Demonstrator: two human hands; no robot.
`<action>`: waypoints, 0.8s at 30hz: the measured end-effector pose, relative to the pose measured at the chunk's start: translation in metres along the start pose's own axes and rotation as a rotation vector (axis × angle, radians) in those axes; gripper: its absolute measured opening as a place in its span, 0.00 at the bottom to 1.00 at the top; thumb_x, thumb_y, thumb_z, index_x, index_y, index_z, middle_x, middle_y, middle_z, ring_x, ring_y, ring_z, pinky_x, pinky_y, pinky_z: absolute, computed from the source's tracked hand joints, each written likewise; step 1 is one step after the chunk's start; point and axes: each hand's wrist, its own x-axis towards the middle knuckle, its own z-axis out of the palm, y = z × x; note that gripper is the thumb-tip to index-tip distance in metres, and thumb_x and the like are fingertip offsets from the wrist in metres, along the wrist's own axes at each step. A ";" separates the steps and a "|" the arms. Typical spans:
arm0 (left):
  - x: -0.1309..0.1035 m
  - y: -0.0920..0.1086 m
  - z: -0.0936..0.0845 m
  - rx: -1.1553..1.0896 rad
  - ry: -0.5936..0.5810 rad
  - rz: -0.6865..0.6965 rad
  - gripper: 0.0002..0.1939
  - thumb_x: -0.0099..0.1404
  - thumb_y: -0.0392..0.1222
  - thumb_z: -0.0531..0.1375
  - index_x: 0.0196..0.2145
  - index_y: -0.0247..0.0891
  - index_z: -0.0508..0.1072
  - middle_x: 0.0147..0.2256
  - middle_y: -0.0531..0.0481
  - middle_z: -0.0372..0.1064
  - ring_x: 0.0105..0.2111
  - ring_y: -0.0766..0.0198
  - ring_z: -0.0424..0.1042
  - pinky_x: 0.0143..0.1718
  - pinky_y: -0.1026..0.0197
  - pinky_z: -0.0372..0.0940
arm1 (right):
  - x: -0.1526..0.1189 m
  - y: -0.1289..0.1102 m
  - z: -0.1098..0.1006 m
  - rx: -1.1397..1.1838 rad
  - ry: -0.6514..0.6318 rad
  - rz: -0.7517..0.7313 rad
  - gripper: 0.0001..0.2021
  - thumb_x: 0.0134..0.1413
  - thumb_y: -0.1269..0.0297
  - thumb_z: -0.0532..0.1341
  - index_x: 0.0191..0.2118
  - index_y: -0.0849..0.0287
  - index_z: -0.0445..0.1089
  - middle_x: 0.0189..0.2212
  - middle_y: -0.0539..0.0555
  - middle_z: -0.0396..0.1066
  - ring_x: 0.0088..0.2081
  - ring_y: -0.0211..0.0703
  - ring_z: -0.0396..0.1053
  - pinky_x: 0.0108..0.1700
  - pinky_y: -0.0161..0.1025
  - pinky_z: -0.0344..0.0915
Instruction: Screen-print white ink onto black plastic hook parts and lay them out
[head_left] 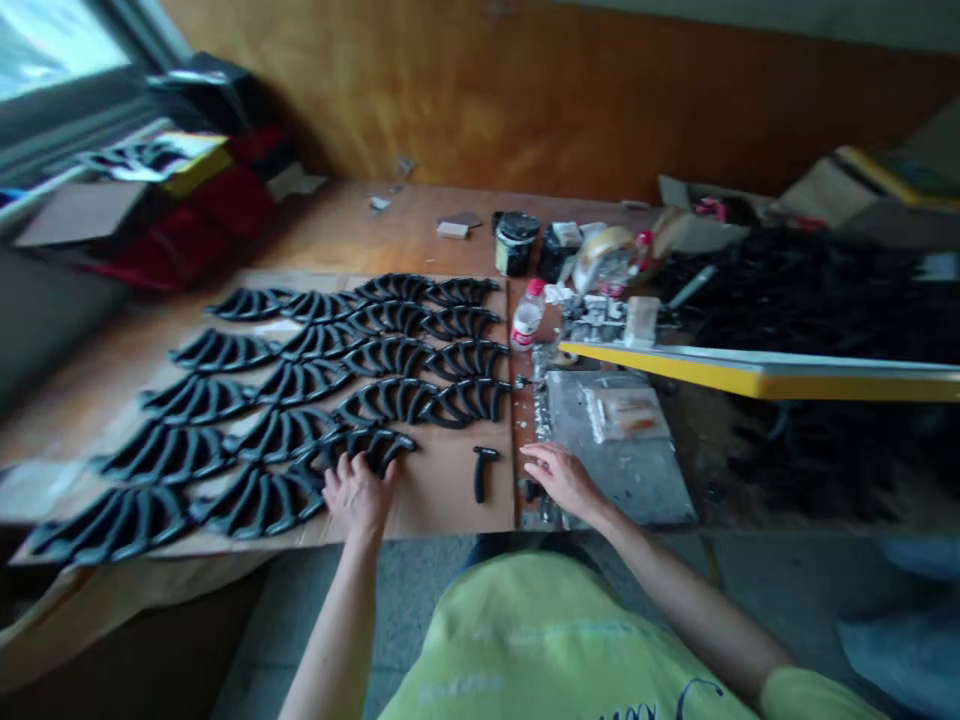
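My left hand [359, 494] rests with its fingers spread on the front row of black curved handles [259, 500], at the right end of that row. Several fan-shaped rows of these handles cover a cardboard sheet [435, 495]. A single T-shaped black handle [481, 474] lies apart from them, between my two hands. My right hand [561, 478] is just past the cardboard's right edge, fingers loosely stretched to the left with a gap to the thumb. Nothing can be made out in it. Small dark parts [534, 490] lie under and beside it.
A grey plate [645, 480] bears a clear plastic packet [626, 414]. Behind stand a red-capped bottle [528, 315], a dark tub [516, 243] and tape rolls [606, 255]. A yellow-edged board [720, 375] juts in above a dark heap [817, 290]. Boxes [180, 220] stand at left.
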 end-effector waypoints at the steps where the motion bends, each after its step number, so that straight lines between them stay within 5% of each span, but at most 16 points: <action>1: -0.001 0.004 0.001 -0.014 0.005 -0.011 0.35 0.60 0.58 0.54 0.58 0.32 0.63 0.61 0.31 0.56 0.60 0.34 0.52 0.55 0.36 0.54 | -0.004 0.006 -0.012 -0.010 0.032 0.017 0.13 0.57 0.71 0.59 0.47 0.56 0.73 0.46 0.54 0.74 0.48 0.42 0.70 0.54 0.43 0.66; 5: -0.018 0.024 0.007 -0.068 0.023 -0.018 0.39 0.61 0.61 0.51 0.63 0.33 0.57 0.64 0.30 0.50 0.63 0.33 0.47 0.58 0.34 0.50 | -0.031 0.056 -0.076 -0.138 0.185 0.131 0.12 0.58 0.71 0.58 0.46 0.54 0.73 0.45 0.53 0.75 0.48 0.41 0.71 0.52 0.41 0.65; 10: -0.056 0.073 0.010 -0.166 0.002 0.168 0.35 0.63 0.59 0.48 0.57 0.29 0.64 0.58 0.28 0.60 0.61 0.44 0.57 0.60 0.44 0.52 | -0.101 0.171 -0.176 -0.520 0.303 0.444 0.17 0.56 0.78 0.53 0.44 0.56 0.74 0.42 0.56 0.75 0.44 0.44 0.71 0.48 0.40 0.65; 14: -0.099 0.128 0.013 -0.250 -0.062 0.150 0.30 0.63 0.57 0.50 0.55 0.33 0.66 0.54 0.33 0.66 0.55 0.44 0.64 0.55 0.44 0.59 | -0.160 0.265 -0.233 -0.727 0.154 0.487 0.17 0.54 0.78 0.52 0.40 0.57 0.76 0.49 0.59 0.72 0.52 0.50 0.64 0.51 0.45 0.61; 17: -0.131 0.166 0.014 -0.324 -0.051 0.106 0.27 0.63 0.55 0.52 0.53 0.35 0.67 0.52 0.37 0.67 0.53 0.46 0.66 0.53 0.47 0.62 | -0.180 0.314 -0.250 -0.761 0.065 0.439 0.16 0.55 0.77 0.52 0.38 0.57 0.76 0.50 0.61 0.71 0.56 0.55 0.60 0.53 0.52 0.58; 20: -0.158 0.196 0.010 -0.415 -0.004 0.106 0.23 0.64 0.54 0.53 0.51 0.37 0.69 0.51 0.41 0.69 0.53 0.50 0.66 0.54 0.51 0.61 | -0.169 0.325 -0.247 -0.668 0.066 0.308 0.14 0.56 0.75 0.54 0.42 0.56 0.75 0.42 0.62 0.75 0.53 0.54 0.63 0.53 0.51 0.57; 24: -0.176 0.230 -0.003 -0.515 -0.021 0.110 0.21 0.65 0.53 0.53 0.51 0.40 0.68 0.52 0.43 0.69 0.53 0.54 0.66 0.55 0.52 0.61 | -0.114 0.275 -0.220 -0.442 0.177 0.014 0.14 0.60 0.66 0.56 0.51 0.57 0.69 0.43 0.58 0.73 0.45 0.48 0.68 0.49 0.46 0.62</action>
